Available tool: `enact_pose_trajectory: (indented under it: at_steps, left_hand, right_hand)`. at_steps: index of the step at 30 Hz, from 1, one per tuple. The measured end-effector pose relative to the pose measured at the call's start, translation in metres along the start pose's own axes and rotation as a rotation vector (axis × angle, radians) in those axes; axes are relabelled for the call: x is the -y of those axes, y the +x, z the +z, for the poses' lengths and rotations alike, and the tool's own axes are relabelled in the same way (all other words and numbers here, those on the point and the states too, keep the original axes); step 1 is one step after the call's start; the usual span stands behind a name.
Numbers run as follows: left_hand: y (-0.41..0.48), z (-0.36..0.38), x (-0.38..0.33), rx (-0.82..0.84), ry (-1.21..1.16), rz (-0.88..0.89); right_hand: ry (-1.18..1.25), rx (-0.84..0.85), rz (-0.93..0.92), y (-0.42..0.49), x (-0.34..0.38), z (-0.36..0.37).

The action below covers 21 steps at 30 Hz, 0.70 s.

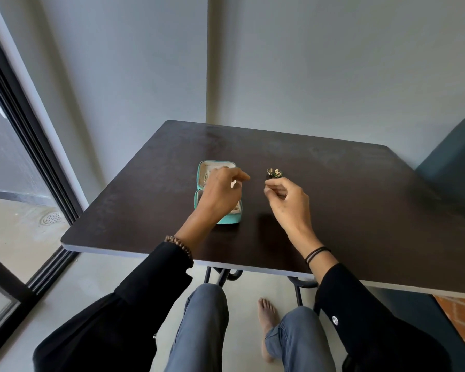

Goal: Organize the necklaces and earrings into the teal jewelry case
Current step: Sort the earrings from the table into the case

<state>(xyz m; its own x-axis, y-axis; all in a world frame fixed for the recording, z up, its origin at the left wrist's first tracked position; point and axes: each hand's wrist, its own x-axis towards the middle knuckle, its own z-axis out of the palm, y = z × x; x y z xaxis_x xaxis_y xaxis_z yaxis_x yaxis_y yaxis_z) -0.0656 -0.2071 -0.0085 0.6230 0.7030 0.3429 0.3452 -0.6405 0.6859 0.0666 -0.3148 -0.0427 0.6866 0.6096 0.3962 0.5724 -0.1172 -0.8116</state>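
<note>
— While left hand point(220, 193) and right hand point(287, 202) are pinched fingertip-to-thumb, is anything gripped?
— Cannot be told. The left is held over the open teal jewelry case point(202, 174); the right, just beside earrings point(274, 172) on the table point(360, 197).

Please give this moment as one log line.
teal case: open | left hand: pinched, over case | right hand: pinched, near earrings | grasp: unclear

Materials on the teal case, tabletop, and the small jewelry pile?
Teal case: seemingly matte faux leather or fabric, pale lining. Tabletop: dark matte laminate or wood; pale edge band suggests laminate. Jewelry pile: likely gold-toned metal with green bits; too small to confirm.
</note>
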Motion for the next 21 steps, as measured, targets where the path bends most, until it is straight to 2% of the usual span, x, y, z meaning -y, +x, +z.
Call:
enact_pose_trajectory:
  at_steps: [5,11,16,21]
  left_hand:
    - [0.017,0.028,-0.032,0.034,-0.035,0.004]
    - [0.047,0.072,-0.047,0.131,0.035,-0.082]
    - [0.051,0.105,-0.045,0.098,0.157,-0.234]
    - [0.058,0.121,-0.039,0.025,0.163,-0.242]
  right_hand:
    - [-0.097,-0.056,0.127,0.029,-0.027,-0.021]
    - [-0.151,-0.02,0.2,0.058,-0.043,-0.019]
    - [-0.141,-0.07,0.26,0.074,-0.047,-0.005]
    - [-0.139,-0.073,0.283,0.079,-0.051,-0.002]
